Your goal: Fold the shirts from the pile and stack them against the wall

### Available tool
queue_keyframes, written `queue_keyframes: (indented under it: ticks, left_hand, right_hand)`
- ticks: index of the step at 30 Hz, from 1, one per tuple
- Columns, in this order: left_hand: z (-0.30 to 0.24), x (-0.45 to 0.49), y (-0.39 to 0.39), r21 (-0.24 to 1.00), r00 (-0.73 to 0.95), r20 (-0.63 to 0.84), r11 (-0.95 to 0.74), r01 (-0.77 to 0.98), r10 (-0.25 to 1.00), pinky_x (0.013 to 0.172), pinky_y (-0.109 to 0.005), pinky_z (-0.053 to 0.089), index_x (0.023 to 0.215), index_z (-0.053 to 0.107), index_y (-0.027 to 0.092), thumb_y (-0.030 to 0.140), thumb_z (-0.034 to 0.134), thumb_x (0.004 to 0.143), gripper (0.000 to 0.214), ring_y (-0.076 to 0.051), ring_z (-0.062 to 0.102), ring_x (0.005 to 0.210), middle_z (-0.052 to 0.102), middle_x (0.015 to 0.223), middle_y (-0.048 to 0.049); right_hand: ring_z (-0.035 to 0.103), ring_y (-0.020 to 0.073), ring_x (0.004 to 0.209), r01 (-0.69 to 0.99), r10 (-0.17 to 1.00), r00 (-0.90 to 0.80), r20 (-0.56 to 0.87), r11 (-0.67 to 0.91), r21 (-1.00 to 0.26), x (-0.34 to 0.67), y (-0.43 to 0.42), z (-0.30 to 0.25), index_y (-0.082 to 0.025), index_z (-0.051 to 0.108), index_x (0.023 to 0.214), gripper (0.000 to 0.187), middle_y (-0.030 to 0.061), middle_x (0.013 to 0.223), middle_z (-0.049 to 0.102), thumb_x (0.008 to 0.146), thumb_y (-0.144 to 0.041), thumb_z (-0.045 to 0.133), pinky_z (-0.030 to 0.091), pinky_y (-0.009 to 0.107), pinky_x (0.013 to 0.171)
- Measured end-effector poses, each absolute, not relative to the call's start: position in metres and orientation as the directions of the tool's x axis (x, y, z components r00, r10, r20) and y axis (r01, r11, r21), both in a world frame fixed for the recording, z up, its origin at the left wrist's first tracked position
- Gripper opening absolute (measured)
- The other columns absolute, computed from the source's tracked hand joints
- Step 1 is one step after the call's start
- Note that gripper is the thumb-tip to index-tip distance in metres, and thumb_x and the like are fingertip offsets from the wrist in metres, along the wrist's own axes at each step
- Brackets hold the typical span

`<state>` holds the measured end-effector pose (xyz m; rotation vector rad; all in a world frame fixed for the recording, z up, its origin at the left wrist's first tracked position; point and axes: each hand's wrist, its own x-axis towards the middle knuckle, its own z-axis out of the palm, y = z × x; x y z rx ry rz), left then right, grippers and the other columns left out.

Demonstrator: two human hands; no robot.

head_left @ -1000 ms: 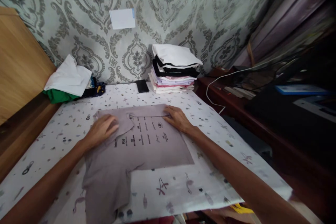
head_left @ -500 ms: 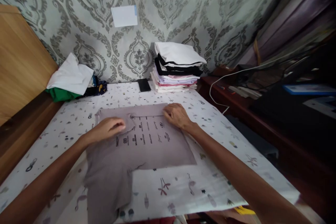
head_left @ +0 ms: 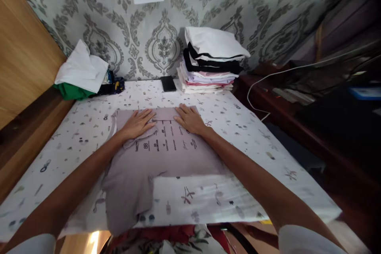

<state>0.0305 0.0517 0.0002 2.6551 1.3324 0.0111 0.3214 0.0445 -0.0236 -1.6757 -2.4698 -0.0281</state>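
Observation:
A greyish-mauve T-shirt [head_left: 178, 162] with rows of small dark print lies on the patterned white sheet. Its far side is folded over, and one sleeve hangs toward the near edge. My left hand [head_left: 137, 124] rests flat on the folded part near the collar, fingers apart. Flat on the far right part of the shirt lies my right hand [head_left: 190, 120], its fingers spread. Neither hand grips anything.
A stack of folded clothes [head_left: 211, 59] stands by the wall, with a black phone [head_left: 168, 83] left of it. At the far left is a heap of white and green clothes [head_left: 81, 69]. A white cable [head_left: 276, 73] runs along the right side.
Both hands have opened from curled fingers and now lie flat on the shirt. My left hand has moved right and away from me. The view has tilted down slightly.

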Motion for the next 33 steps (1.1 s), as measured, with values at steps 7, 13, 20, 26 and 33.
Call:
queue_keyframes:
  ticks: [7, 13, 20, 26, 33]
  left_hand:
    - [0.003, -0.008, 0.015, 0.154, 0.626, -0.051, -0.613, 0.775, 0.778, 0.124, -0.045, 0.011, 0.157, 0.029, 0.025, 0.058, 0.015, 0.102, 0.066, -0.022, 0.019, 0.153, 0.022, 0.166, -0.0051]
    - [0.010, -0.037, -0.027, 0.160, 0.641, -0.049, -0.627, 0.762, 0.766, 0.123, -0.045, 0.018, 0.153, 0.038, 0.022, 0.055, 0.024, 0.102, 0.062, -0.024, 0.027, 0.151, 0.030, 0.163, -0.0085]
    - [0.048, -0.049, -0.086, 0.258, 0.787, -0.212, -0.744, 0.616, 0.579, 0.117, -0.045, 0.034, 0.153, 0.035, 0.033, 0.037, 0.047, 0.098, 0.057, -0.028, 0.026, 0.151, 0.018, 0.167, -0.0039]
    - [0.054, -0.057, -0.132, 0.259, 0.870, -0.238, -0.836, 0.485, 0.431, 0.117, -0.047, 0.036, 0.153, 0.035, 0.035, 0.023, 0.067, 0.083, 0.078, -0.031, 0.026, 0.150, 0.023, 0.166, -0.0051]
    - [0.045, -0.053, -0.156, 0.123, 0.856, -0.223, -0.857, 0.500, 0.467, 0.120, -0.045, 0.033, 0.131, 0.054, 0.028, 0.001, 0.061, 0.076, 0.062, -0.027, 0.028, 0.150, 0.034, 0.161, -0.0061]
  right_hand:
    - [0.029, 0.0284, 0.150, 0.937, 0.946, -0.298, 0.129, 0.316, -0.151, 0.364, -0.001, -0.023, -0.014, 0.038, 0.153, 0.061, 0.0148, 0.160, 0.034, 0.103, -0.048, 0.026, 0.026, 0.051, 0.121]
    - [0.033, 0.0293, 0.148, 0.924, 0.930, -0.283, 0.236, 0.330, -0.194, 0.397, -0.072, -0.025, -0.017, 0.044, 0.148, 0.055, 0.0160, 0.158, 0.038, 0.103, -0.045, 0.031, 0.033, 0.053, 0.118]
    - [0.046, 0.0292, 0.139, 0.846, 0.888, -0.341, 0.309, 0.433, -0.310, 0.403, -0.154, -0.013, -0.027, 0.058, 0.136, 0.039, 0.0096, 0.152, 0.047, 0.100, -0.038, 0.046, 0.045, 0.052, 0.112]
    - [0.054, 0.0265, 0.133, 0.799, 0.826, -0.484, 0.289, 0.552, -0.239, 0.402, -0.186, 0.001, -0.026, 0.062, 0.132, 0.037, 0.0088, 0.146, 0.055, 0.096, -0.032, 0.058, 0.053, 0.048, 0.105]
    - [0.069, 0.0221, 0.110, 0.814, 0.780, -0.512, 0.360, 0.574, -0.086, 0.400, -0.174, 0.001, -0.020, 0.071, 0.112, 0.029, 0.0093, 0.121, 0.072, 0.098, -0.014, 0.046, 0.061, 0.038, 0.092]
